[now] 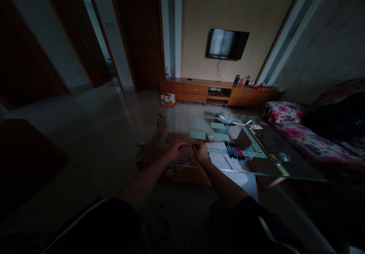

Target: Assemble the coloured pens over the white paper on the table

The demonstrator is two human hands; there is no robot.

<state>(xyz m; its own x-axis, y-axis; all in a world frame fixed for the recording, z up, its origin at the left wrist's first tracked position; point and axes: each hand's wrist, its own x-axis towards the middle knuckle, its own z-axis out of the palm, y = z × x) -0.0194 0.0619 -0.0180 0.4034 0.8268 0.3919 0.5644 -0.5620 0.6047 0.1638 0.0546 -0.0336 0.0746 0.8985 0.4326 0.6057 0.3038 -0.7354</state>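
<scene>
Over the near part of the glass table [182, 123], my left hand [173, 150] and my right hand [200, 151] are held close together. A slim red pen [186, 145] spans the gap between them, one end in the closed fingers of each hand. Right of my right hand, a row of pens [234, 150] with black, blue and red parts lies side by side. White paper [218, 162] lies beside them, with a thin grey pen-like item [227, 162] on it. The room is dim, so fine details of the fingertips are hard to make out.
Toward the table's far side are a clear plastic bag [224, 117], a white strip [243, 123] and a red-and-white card [256, 127]. A flowered sofa [285, 111] stands at the right. Beyond are a wooden TV cabinet [196, 88] and a gift bag [168, 99] on the floor.
</scene>
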